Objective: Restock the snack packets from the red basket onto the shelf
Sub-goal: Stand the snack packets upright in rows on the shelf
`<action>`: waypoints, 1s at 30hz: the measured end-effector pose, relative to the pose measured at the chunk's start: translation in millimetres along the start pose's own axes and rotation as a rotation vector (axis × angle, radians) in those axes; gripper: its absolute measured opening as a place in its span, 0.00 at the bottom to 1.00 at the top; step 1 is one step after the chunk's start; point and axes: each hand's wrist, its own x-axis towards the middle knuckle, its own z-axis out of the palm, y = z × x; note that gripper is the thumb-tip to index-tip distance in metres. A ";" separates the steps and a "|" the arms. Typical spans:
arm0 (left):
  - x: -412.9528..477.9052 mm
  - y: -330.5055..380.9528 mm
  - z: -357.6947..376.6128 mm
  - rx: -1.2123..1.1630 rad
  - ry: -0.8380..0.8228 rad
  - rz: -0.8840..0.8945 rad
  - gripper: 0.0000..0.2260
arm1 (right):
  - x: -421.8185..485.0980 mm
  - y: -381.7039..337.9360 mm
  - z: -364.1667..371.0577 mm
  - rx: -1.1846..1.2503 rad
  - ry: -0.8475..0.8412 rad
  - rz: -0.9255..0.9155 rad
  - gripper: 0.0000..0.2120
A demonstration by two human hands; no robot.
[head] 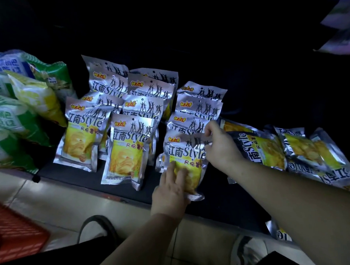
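Dark shelf (pixel 75 172) fills my head view, its front edge running above pale floor tiles, with silver snack packets (pixel 128 148) standing in rows at the middle, green bags (pixel 19 119) toward the left end and more silver packets lying flat toward the right end. My left hand (pixel 171 189) lies flat with fingers spread against the lower face of the front packet (pixel 186 158) near the shelf's front edge, while my right hand (pixel 220 144) pinches that packet's top corner. I see the red basket (pixel 16 235) on the floor at lower left.
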 end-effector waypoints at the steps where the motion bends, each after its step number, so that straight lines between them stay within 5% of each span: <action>1: -1.5 -2.3 -0.5 0.024 -0.009 -0.017 0.31 | 2.5 0.0 1.3 -0.010 0.003 0.008 0.22; 6: -5.4 -15.5 -6.5 0.070 0.026 -0.072 0.28 | 5.5 0.3 4.6 -0.086 0.004 0.069 0.17; 12: -24.2 -9.1 5.5 0.196 0.121 0.276 0.15 | 2.3 3.5 -1.7 0.029 -0.046 -0.026 0.14; 15: -38.6 -15.1 16.2 0.168 -0.014 0.464 0.19 | -1.7 3.3 -0.6 0.064 -0.191 0.014 0.15; 18: -47.4 -22.8 20.1 0.155 -0.084 0.441 0.24 | -5.6 5.0 0.1 0.047 -0.285 0.083 0.22; 30: -57.1 -35.2 13.7 0.116 -0.086 0.503 0.32 | -2.2 3.1 5.6 -0.060 -0.083 0.048 0.21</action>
